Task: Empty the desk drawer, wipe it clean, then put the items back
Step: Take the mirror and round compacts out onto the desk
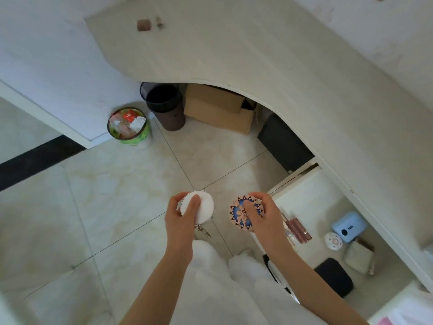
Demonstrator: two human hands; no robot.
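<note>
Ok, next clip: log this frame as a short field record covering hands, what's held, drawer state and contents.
left hand: grips white round case with dangling clasp
right hand: grips patterned round disc
drawer: open, not yet emptied
drawer contents: blue device, black pouch, small round tin
task stage: emptying

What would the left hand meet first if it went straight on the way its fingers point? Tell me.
Nothing close: the left hand, holding the white round case, points up-frame over bare floor tile. Further on probably the dark waste bin under the desk, though depth is unclear.
</note>
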